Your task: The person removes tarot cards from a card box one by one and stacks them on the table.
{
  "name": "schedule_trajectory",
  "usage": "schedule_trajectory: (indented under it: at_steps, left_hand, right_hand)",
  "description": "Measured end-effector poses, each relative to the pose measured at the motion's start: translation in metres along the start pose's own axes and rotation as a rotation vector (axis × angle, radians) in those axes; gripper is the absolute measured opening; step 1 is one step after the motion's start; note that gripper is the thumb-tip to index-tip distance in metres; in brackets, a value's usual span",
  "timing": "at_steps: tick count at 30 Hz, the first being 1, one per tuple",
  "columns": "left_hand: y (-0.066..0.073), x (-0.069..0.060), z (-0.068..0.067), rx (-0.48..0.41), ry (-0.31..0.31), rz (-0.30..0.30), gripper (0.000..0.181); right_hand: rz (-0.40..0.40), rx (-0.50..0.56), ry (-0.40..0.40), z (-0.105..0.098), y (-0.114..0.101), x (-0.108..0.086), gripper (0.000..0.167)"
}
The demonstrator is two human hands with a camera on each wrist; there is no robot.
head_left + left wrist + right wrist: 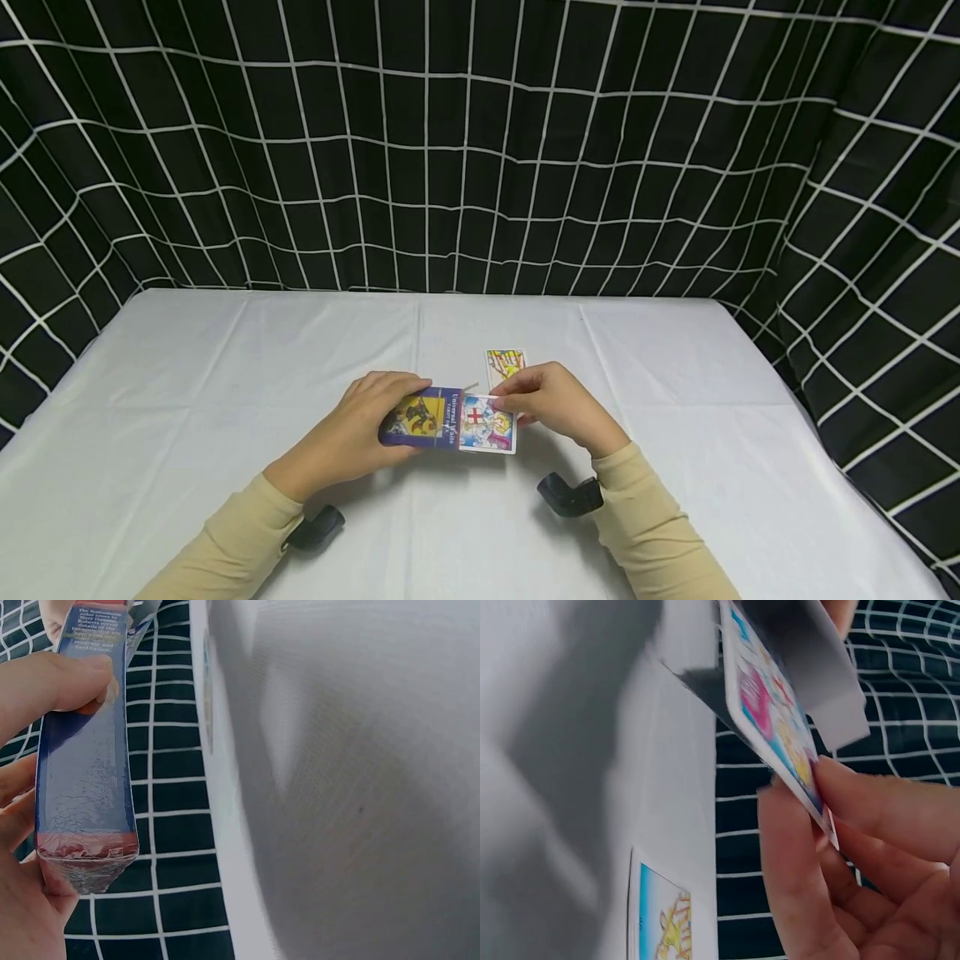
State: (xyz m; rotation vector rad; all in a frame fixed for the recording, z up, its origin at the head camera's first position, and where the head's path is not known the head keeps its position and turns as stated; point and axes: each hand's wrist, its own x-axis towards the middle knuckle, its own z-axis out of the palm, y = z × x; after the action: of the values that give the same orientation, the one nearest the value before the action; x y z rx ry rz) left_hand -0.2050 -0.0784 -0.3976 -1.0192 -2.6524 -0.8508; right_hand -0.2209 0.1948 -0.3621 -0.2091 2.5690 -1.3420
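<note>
In the head view my left hand grips a blue tarot card box from its left end, thumb below and fingers above. The thumb lies along the box's narrow blue side in the left wrist view. A colourful tarot card sticks out of the box's right end, its other part hidden inside. My right hand pinches this card at its outer edge between thumb and finger, as the right wrist view also shows. Behind the right fingers, another tarot card lies face up on the table, partly covered.
A white cloth covers the table, with black white-lined curtains behind and at the sides. Dark devices sit at both wrists, one under the left sleeve and one by the right. The box's flap stands open beside the card.
</note>
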Motion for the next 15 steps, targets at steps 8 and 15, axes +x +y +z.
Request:
schedule_trajectory:
  at_steps: [8,15]
  left_hand:
    - [0.001,0.0,-0.001,0.003,-0.006,-0.005,0.075]
    - [0.001,0.0,-0.001,0.0,-0.008,-0.008,0.076]
  right_hand:
    - [-0.009,-0.007,-0.043,-0.012,0.002,-0.003,0.019]
    - [0.004,0.01,-0.094,-0.025,0.007,-0.006,0.018]
